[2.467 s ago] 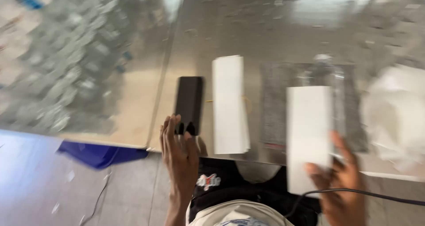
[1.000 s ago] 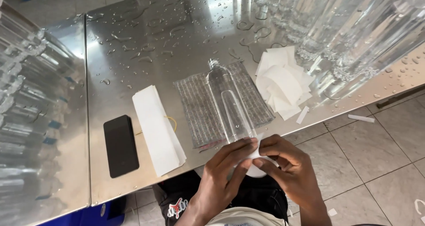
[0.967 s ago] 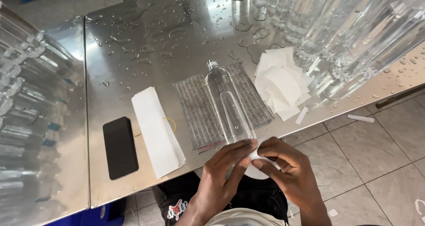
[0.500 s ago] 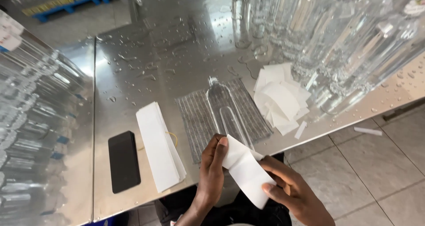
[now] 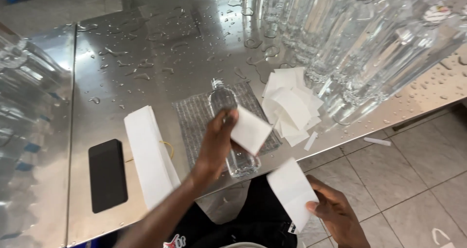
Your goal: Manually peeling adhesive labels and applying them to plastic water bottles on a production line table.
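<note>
My left hand (image 5: 215,142) is raised over the table and pinches a white paper piece (image 5: 250,130) by its left edge. Under it a clear plastic bottle (image 5: 228,126) lies on its side on a grey woven mat (image 5: 194,119). My right hand (image 5: 335,218) is below the table edge, over the floor, and holds a second white paper strip (image 5: 292,191) by its lower end. The two pieces are apart from each other.
A stack of long white sheets (image 5: 148,155) and a black phone (image 5: 107,174) lie left of the mat. A heap of peeled white papers (image 5: 289,107) sits to its right. Several upright clear bottles (image 5: 360,39) crowd the back right. The steel table (image 5: 146,48) is wet with drops.
The single white sheet held between both hands has come apart into two pieces. My left hand went up over the bottle with one; my right hand dropped down right with the other.
</note>
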